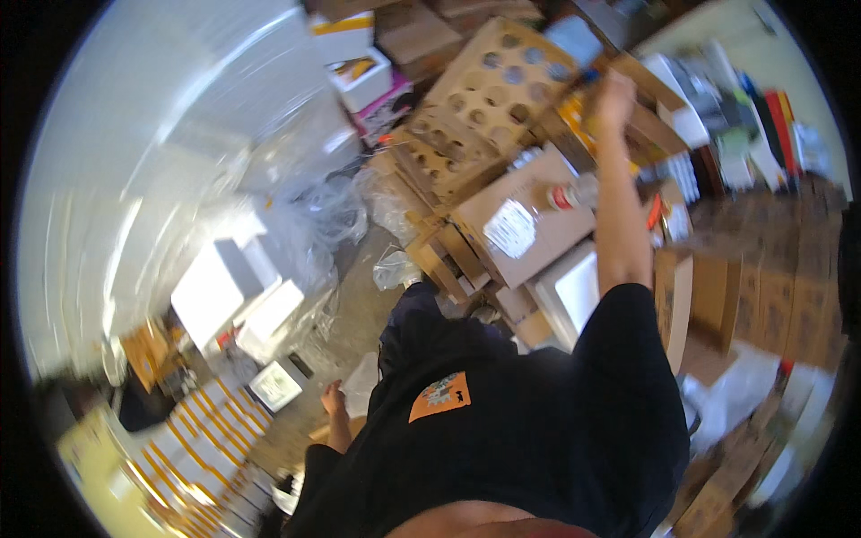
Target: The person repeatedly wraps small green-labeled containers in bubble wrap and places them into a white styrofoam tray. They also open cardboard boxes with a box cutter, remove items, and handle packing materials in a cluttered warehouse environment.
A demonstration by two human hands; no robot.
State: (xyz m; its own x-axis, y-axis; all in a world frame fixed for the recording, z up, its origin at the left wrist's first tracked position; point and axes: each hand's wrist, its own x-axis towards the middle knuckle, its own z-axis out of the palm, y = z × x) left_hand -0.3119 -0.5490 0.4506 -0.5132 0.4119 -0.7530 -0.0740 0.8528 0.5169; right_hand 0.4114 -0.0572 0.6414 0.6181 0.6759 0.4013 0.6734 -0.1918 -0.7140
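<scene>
My right hand is stretched forward over an opened cardboard box with raised flaps. It is blurred, and its fingertips are hidden, so its grip is unclear. Yellow printed packaging lies just beside it. Below my forearm, a clear bottle with a red label lies on a closed carton, which also bears a white label. To the left stands a cardboard tray with round holes. My left hand hangs low by my side, fingers loosely apart, with translucent plastic close by.
Crumpled clear plastic bags cover the floor at left, near white foam boxes. White boxes with orange stripes are stacked lower left. Brown cartons pile up at right, below a cluttered shelf area.
</scene>
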